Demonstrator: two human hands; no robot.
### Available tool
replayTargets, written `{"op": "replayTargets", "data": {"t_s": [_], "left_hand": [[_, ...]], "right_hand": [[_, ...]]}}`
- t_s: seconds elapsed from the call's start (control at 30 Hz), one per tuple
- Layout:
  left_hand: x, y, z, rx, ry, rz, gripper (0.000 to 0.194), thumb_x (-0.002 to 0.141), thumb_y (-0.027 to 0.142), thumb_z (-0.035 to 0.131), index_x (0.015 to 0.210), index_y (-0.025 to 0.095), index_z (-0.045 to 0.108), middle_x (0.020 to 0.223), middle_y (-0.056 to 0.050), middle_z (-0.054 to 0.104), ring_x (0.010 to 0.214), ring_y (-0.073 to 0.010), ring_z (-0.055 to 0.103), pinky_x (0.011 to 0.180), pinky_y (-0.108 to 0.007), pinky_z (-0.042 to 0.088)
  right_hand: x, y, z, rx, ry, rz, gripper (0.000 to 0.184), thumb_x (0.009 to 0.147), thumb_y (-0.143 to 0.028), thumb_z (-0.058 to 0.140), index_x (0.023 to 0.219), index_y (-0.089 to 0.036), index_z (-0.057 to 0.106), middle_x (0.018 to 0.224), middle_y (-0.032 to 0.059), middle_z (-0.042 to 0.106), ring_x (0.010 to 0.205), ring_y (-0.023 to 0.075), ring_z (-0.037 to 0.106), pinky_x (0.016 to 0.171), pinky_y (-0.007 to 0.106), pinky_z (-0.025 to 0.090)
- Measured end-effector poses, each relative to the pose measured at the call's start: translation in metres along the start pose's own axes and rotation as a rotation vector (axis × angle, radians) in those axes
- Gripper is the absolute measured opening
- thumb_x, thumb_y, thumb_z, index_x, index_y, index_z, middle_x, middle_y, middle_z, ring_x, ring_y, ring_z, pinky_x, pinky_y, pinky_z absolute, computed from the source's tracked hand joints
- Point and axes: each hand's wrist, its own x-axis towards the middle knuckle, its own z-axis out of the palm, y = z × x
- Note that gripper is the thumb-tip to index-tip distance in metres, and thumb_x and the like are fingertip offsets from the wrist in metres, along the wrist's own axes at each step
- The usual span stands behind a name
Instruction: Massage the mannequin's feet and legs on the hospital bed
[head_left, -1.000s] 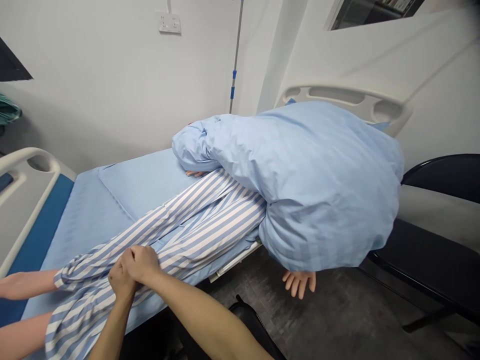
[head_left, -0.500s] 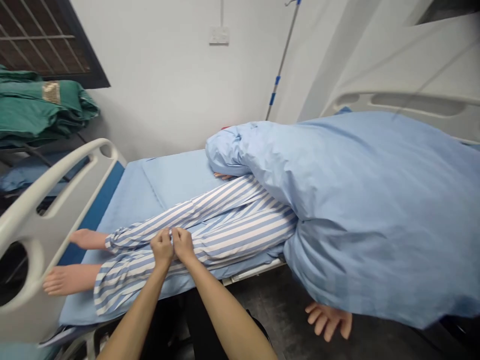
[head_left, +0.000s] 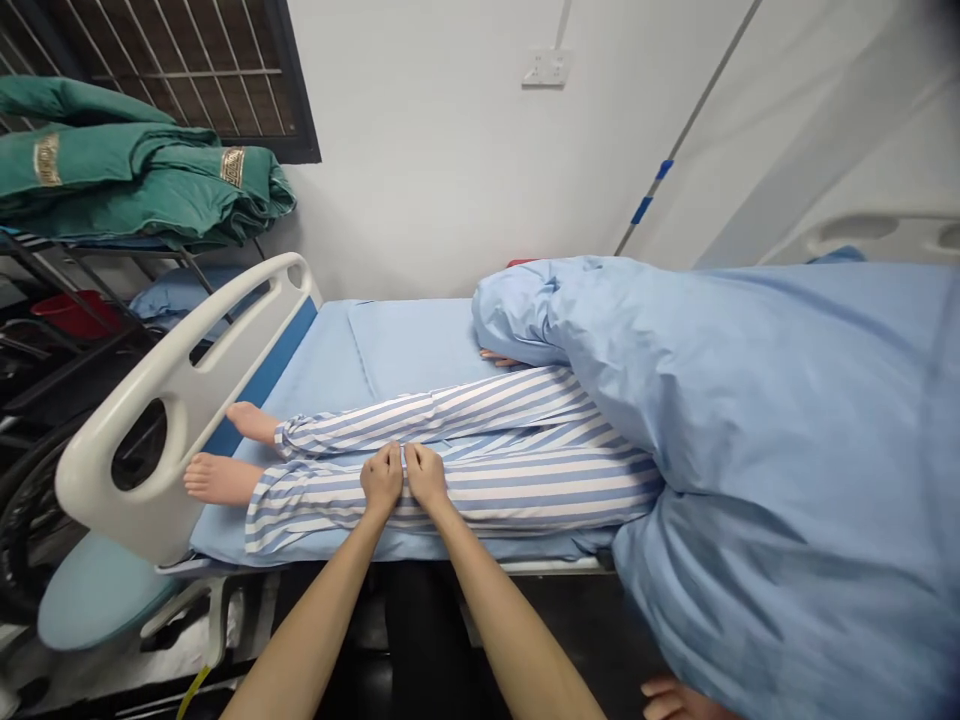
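Observation:
Both my fists are side by side at the knee of the near leg of the blue-and-white striped trousers (head_left: pixel 540 487). My left hand (head_left: pixel 382 478) is closed at the cloth, fingers curled under. Close beside it, my right hand (head_left: pixel 425 475) is closed in the same way, thumbs almost meeting. Trouser fabric seems pinched in both, though the fingertips are hidden. The trousers are on a lying figure, manikin-like, whose bare feet (head_left: pixel 223 480) point left. A light blue quilt (head_left: pixel 765 400) covers its upper body; a hand (head_left: pixel 679 698) shows below the quilt's near edge.
The bed's white footboard (head_left: pixel 124 425) stands at left, beside the blue sheet (head_left: pixel 427 335). Behind it, folded green bedding (head_left: pixel 187 185) lies on a rack, with a red bucket (head_left: pixel 79 312) below. A metal pole (head_left: pixel 686 125) leans across the wall near a socket (head_left: pixel 547 68).
The view has swung left, so the bed and quilt appear farther right. My fists remain closed together at the near trouser leg.

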Motion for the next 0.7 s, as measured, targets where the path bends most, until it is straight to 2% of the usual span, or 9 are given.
{"op": "replayTargets", "data": {"t_s": [0.13,0.27,0.37,0.5,0.57,0.7], "left_hand": [[-0.002,0.006,-0.003,-0.016,-0.009,-0.009,0.041,0.088,0.038,0.030,0.066,0.019,0.058,0.068,-0.004,0.064,0.066,-0.0136,0.053,0.060,-0.024,0.028],[-0.006,0.028,-0.005,-0.099,-0.008,0.029,0.040,0.087,0.036,0.031,0.059,0.018,0.053,0.060,-0.002,0.059,0.059,-0.0119,0.049,0.060,-0.023,0.030],[-0.011,0.042,0.001,-0.130,0.000,0.045,0.039,0.088,0.035,0.030,0.061,0.019,0.054,0.060,-0.003,0.060,0.059,-0.0115,0.050,0.060,-0.023,0.030],[-0.019,0.043,0.012,-0.046,-0.026,-0.003,0.038,0.089,0.033,0.031,0.065,0.019,0.058,0.066,-0.004,0.064,0.061,-0.0123,0.053,0.060,-0.024,0.029],[-0.021,0.041,0.014,-0.006,-0.041,0.006,0.037,0.089,0.032,0.032,0.068,0.020,0.060,0.068,-0.004,0.064,0.063,-0.0127,0.054,0.060,-0.024,0.028],[-0.021,0.042,0.014,0.031,-0.057,-0.011,0.038,0.090,0.033,0.031,0.074,0.020,0.062,0.074,-0.006,0.066,0.067,-0.0134,0.057,0.060,-0.025,0.027]], "right_hand": [[-0.008,0.011,0.001,-0.023,0.093,0.076,0.039,0.088,-0.038,0.032,0.056,-0.020,0.046,0.051,-0.0016,0.047,0.050,0.0118,0.039,0.052,0.024,0.025],[-0.004,0.016,-0.001,0.128,0.109,0.094,0.040,0.086,-0.042,0.032,0.055,-0.019,0.043,0.051,-0.0019,0.046,0.052,0.0119,0.038,0.052,0.023,0.028],[0.001,0.021,-0.003,0.268,0.095,0.137,0.041,0.084,-0.048,0.034,0.057,-0.019,0.045,0.053,-0.0013,0.048,0.054,0.0120,0.040,0.052,0.023,0.032],[0.002,0.023,-0.008,0.377,0.117,0.174,0.041,0.082,-0.050,0.037,0.055,-0.020,0.038,0.050,-0.0033,0.042,0.051,0.0109,0.037,0.050,0.023,0.032],[0.001,0.019,-0.014,0.349,0.080,0.138,0.040,0.083,-0.049,0.037,0.055,-0.020,0.039,0.051,-0.0029,0.043,0.052,0.0110,0.038,0.050,0.023,0.032],[-0.001,0.010,-0.035,0.137,-0.012,0.022,0.040,0.085,-0.046,0.036,0.056,-0.019,0.041,0.051,-0.0027,0.044,0.052,0.0111,0.037,0.051,0.024,0.028]]}}
